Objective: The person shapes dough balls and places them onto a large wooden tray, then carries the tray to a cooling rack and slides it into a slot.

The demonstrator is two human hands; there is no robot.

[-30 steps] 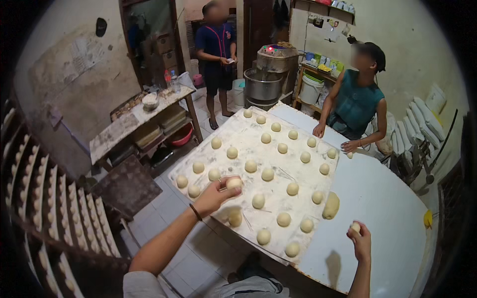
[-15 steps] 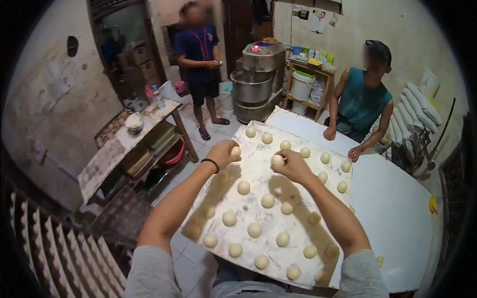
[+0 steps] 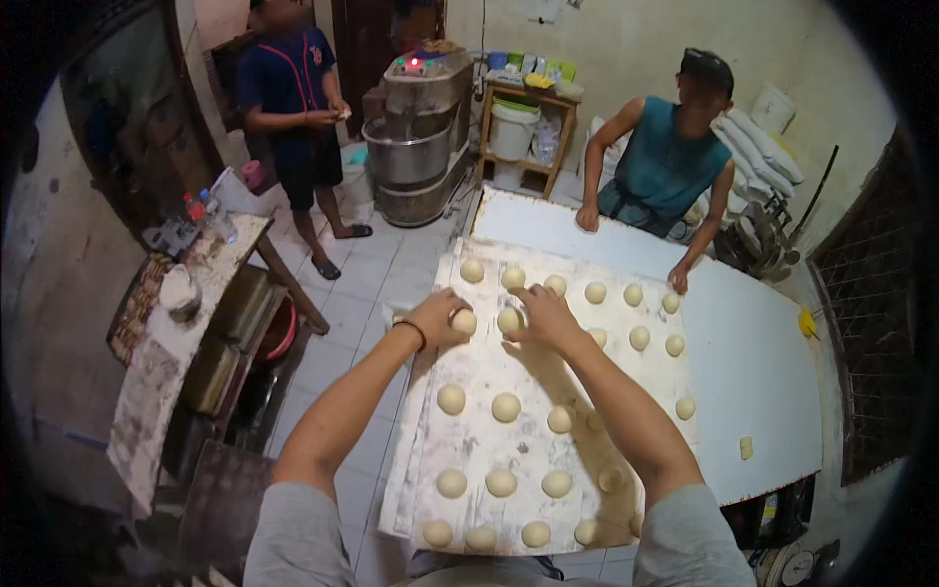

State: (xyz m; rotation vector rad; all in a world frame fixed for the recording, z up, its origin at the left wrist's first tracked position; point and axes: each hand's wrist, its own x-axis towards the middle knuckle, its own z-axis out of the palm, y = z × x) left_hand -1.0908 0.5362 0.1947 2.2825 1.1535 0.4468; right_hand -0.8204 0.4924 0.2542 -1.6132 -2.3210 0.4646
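A pale, round dough ball is in the curled fingers of my left hand, at the left edge of a floured board. My right hand has its thumb and fingers around another dough ball, just right of the first. Both balls appear to be at the board's surface; whether either is lifted I cannot tell. Several more dough balls, such as one near the middle, sit in loose rows on the board. My right forearm hides part of the board and some balls.
The board lies on a white table bearing a small dough piece. One person leans on its far side; another stands by a mixer. A floury side bench is on the left.
The view has swung right, and the board now looks straighter in it. My right hand and its dough ball have come closer to my left hand, which keeps its ball.
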